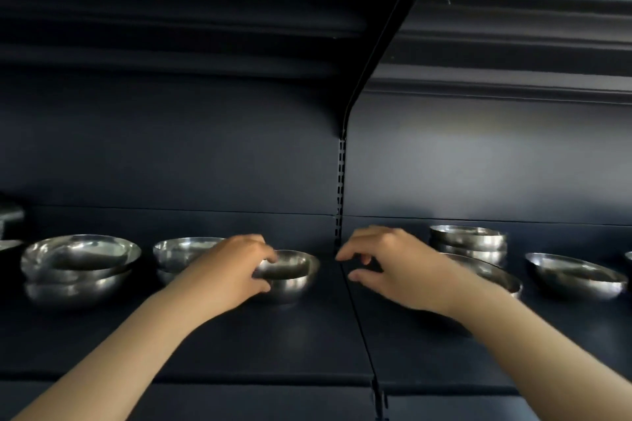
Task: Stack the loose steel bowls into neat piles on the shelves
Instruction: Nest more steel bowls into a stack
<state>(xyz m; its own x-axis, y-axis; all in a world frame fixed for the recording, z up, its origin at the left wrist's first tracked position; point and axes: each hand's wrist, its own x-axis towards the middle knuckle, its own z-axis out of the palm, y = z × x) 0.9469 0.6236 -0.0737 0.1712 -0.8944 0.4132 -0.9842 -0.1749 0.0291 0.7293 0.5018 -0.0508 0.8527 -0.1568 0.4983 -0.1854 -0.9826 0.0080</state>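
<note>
Head view: left hand (236, 265) grips small bowl (290, 275) by rim, right hand (386, 263) empty w/ fingers loosely curled just beside; lift straight, nest centred.

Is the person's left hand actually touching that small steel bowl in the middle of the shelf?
Touching. The head view shows the left hand gripping the small bowl: a finger lies on its rim and the thumb presses its side.
</note>
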